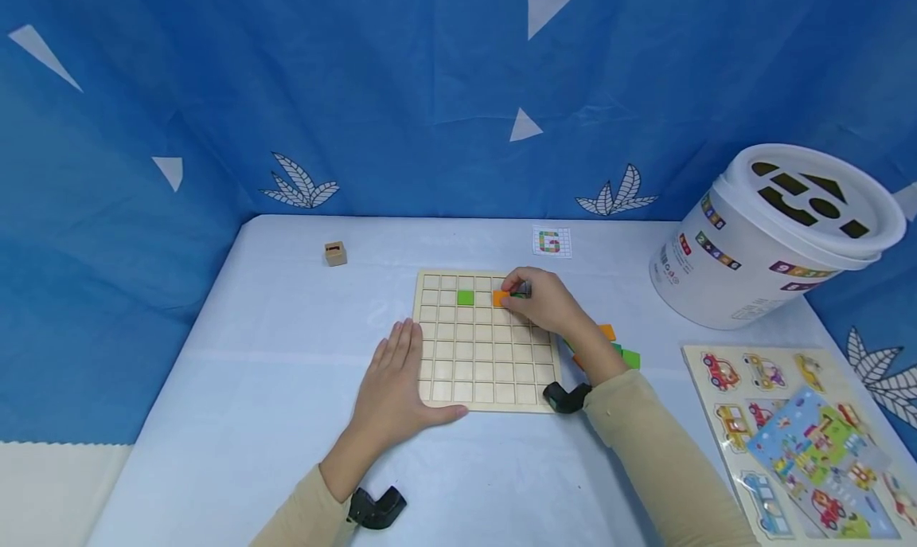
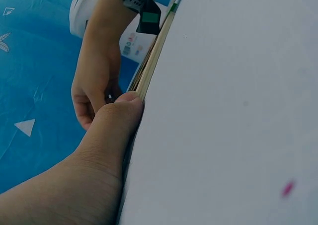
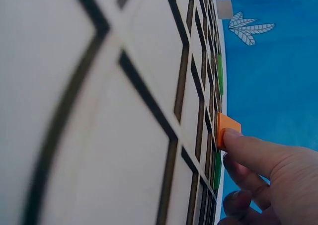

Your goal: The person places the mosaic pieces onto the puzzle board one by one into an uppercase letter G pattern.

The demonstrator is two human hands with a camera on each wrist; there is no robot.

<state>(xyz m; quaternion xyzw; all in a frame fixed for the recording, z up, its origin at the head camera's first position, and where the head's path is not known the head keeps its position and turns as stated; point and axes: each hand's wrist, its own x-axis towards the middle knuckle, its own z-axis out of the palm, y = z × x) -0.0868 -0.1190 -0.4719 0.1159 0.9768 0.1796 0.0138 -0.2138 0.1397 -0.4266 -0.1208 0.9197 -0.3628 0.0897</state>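
Right hand (image 1: 548,300) pinches orange tile (image 3: 228,123) (square, equal-sided), seemingly tilted against board (image 1: 474,351); left hand (image 1: 392,388) outstretched.

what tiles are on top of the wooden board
A green tile lies on it; another green tile shows partly by the right hand, which pinches an orange tile there. Squares that hand covers can't be checked.

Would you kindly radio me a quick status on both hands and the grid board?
Right hand pinching orange tile at grid board. Left hand at its left and near edges. Nothing visibly in the way.
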